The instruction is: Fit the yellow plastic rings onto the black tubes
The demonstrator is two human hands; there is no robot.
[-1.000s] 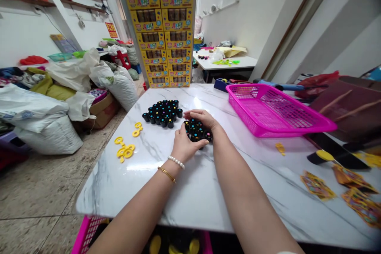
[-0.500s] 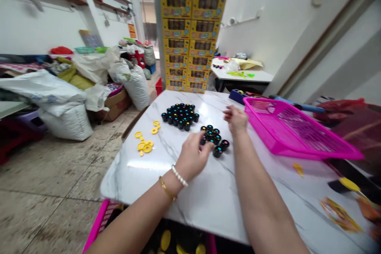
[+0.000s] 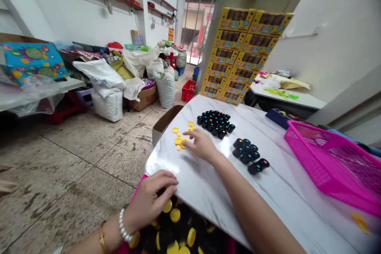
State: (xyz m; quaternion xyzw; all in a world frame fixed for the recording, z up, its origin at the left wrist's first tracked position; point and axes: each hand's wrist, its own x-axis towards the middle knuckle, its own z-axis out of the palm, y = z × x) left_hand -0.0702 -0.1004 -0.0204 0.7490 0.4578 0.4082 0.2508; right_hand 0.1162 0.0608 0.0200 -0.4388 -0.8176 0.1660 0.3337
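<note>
My right hand (image 3: 202, 145) reaches across the table, thumb and forefinger apart, over the small yellow plastic ring pieces (image 3: 177, 141). Its fingertips are at the pieces; whether they touch is hard to tell. My left hand (image 3: 153, 194), with a pearl bracelet and a gold bangle at the wrist, lies with fingers stretched out at the table's near edge and holds nothing. Below it is a pink basket (image 3: 139, 184) of black pieces with yellow caps (image 3: 175, 215). Small black cylinders with coloured dots stand in a larger group (image 3: 214, 123) and a smaller group (image 3: 247, 151).
A pink perforated basket (image 3: 321, 166) stands on the right of the white marbled table (image 3: 208, 190). Stacked yellow boxes (image 3: 242, 57) rise at its far end. A yellow piece (image 3: 360, 222) lies near the right edge. White sacks (image 3: 107, 101) stand on the floor at left.
My view has swung left. My right hand has gone from beside the pink basket to the yellow pieces. My left hand has left the smaller black group for the near table edge.
</note>
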